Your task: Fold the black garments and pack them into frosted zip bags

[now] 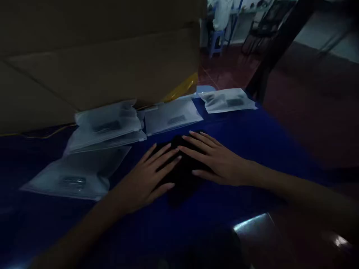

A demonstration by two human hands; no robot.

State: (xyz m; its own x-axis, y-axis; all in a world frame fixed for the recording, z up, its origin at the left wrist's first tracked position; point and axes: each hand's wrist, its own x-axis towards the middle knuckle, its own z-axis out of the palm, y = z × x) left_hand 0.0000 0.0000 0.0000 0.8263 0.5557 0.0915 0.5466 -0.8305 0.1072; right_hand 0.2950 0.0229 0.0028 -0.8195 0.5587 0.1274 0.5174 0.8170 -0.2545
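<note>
My left hand (148, 179) lies flat with its fingers spread on a black, soft-looking piece (182, 183), perhaps folded cloth. From the other side my right hand (215, 157) rests on the same dark piece, palm down and fingers apart. The fingertips of both hands almost meet at its middle. Its outline is hard to make out in the dim light. Left of my left hand lies a frosted zip bag (86, 160) with a dark printed label. Above the hands is another frosted bag (174, 116), and neither hand touches it.
Everything lies on a blue tabletop (238, 130). More frosted bags are stacked at the left (109, 119), and one frosted bag (227, 101) is near the far right edge. A large cardboard box (112, 71) stands behind. Beyond are a blue stool (216, 41) and a seated person (223, 15).
</note>
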